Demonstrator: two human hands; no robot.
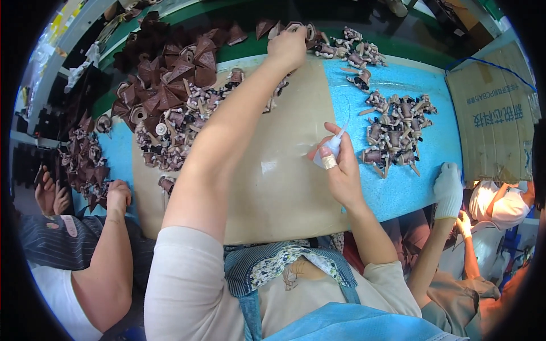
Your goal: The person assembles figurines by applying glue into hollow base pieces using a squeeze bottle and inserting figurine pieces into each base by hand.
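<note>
Left hand [287, 50] stretched to the far edge, at the brown parts [294, 26]; can't tell if its fingers grip one. Right hand [345, 176] clamped on needle-tipped bottle [333, 149], over the board [273, 199] near the blue mat [344, 196], left of the figurines [401, 133].

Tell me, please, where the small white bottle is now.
In the head view, the bottle is right of centre, in the person's right hand, left of the figurine cluster, near where the brown sheet meets the blue mat.
</note>
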